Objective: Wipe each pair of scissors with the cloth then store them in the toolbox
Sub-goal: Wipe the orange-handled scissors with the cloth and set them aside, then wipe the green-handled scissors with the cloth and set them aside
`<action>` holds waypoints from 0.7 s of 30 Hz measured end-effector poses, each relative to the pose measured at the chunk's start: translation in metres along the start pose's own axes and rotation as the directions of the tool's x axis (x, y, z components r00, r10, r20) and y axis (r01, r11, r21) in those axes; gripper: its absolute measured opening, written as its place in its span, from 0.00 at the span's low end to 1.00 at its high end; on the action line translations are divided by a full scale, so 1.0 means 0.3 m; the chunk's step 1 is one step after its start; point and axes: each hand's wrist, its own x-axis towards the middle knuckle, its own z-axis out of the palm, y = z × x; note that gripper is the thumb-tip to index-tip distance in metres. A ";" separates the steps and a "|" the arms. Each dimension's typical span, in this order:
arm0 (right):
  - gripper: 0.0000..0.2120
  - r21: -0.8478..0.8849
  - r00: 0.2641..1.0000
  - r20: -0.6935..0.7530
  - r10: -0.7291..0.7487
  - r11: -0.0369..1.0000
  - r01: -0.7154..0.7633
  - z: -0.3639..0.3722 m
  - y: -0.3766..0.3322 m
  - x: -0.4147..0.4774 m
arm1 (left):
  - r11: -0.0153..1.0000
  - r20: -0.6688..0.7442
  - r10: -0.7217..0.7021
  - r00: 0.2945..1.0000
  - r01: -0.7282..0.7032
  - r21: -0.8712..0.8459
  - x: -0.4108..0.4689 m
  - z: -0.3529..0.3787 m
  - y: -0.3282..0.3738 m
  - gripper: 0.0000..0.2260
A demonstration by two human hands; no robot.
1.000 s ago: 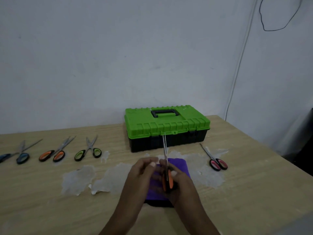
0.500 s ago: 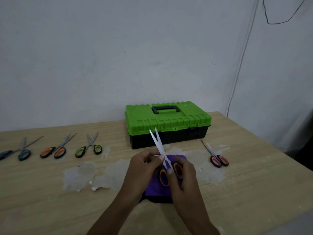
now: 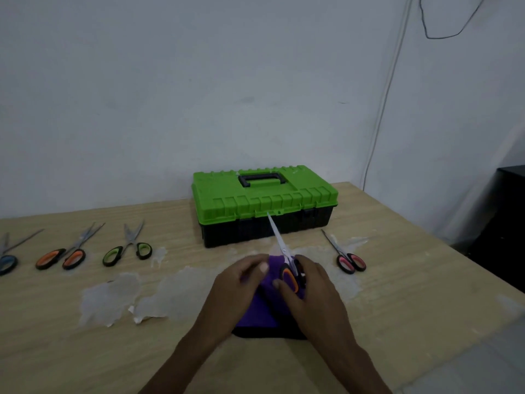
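Observation:
My right hand [image 3: 312, 291] grips the handles of an orange-handled pair of scissors [image 3: 288, 275]. Its blades are closed and point up and away towards the toolbox. A folded purple cloth [image 3: 264, 305] lies on the table under both hands. My left hand [image 3: 238, 285] lies on the cloth's left part with fingers curled over it, clear of the blades. The toolbox [image 3: 264, 200], green lid on a black base, stands shut behind the cloth. On the table lie a pink-handled pair [image 3: 350, 261] to the right, and green-handled [image 3: 127, 251], orange-handled [image 3: 61, 257] and blue-handled [image 3: 7, 263] pairs to the left.
The wooden table [image 3: 412, 294] has peeled pale patches around the cloth. Its right edge drops off near a black object [image 3: 511, 209]. A white wall stands close behind the toolbox, with a cable [image 3: 380, 115] running down it.
The scissor blades, spread half a second ago, are now closed. My left hand has left the blades and dropped onto the cloth. The scissors sit lower, tilted towards the toolbox.

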 end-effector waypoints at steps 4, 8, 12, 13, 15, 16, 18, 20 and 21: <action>0.22 -0.333 0.994 -0.094 0.064 0.938 -0.092 -0.026 0.163 0.074 | 0.872 0.216 -0.012 0.976 -0.096 0.480 -0.025 0.069 -0.103 0.28; 0.25 -0.517 0.995 -0.027 0.091 0.851 -0.092 -0.024 0.264 0.125 | 0.790 0.204 -0.027 0.979 -0.104 0.604 -0.025 0.084 -0.147 0.49; 0.25 -0.486 0.994 0.011 0.107 0.870 -0.089 -0.010 0.285 0.163 | 0.779 0.200 -0.026 0.979 -0.105 0.618 -0.024 0.084 -0.149 0.50; 0.25 -0.487 0.995 0.018 0.103 0.870 -0.081 -0.005 0.290 0.171 | 0.776 0.197 -0.027 0.980 -0.104 0.623 -0.024 0.085 -0.149 0.50; 0.24 -0.481 0.996 0.018 0.084 0.874 -0.065 0.003 0.298 0.182 | 0.765 0.195 -0.037 0.980 -0.098 0.637 -0.026 0.087 -0.144 0.51; 0.24 -0.474 0.997 0.007 0.082 0.878 -0.069 0.006 0.304 0.187 | 0.760 0.197 -0.043 0.979 -0.096 0.643 -0.027 0.086 -0.141 0.51; 0.23 -0.462 0.996 -0.026 0.085 0.882 -0.088 0.005 0.313 0.192 | 0.758 0.197 -0.045 0.979 -0.095 0.645 -0.027 0.085 -0.138 0.52; 0.23 -0.446 0.995 -0.036 0.098 0.889 -0.104 0.002 0.324 0.195 | 0.760 0.197 -0.045 0.979 -0.095 0.643 -0.027 0.084 -0.137 0.52; 0.23 -0.429 0.994 -0.032 0.105 0.897 -0.109 0.001 0.330 0.199 | 0.761 0.197 -0.044 0.979 -0.095 0.642 -0.026 0.084 -0.138 0.52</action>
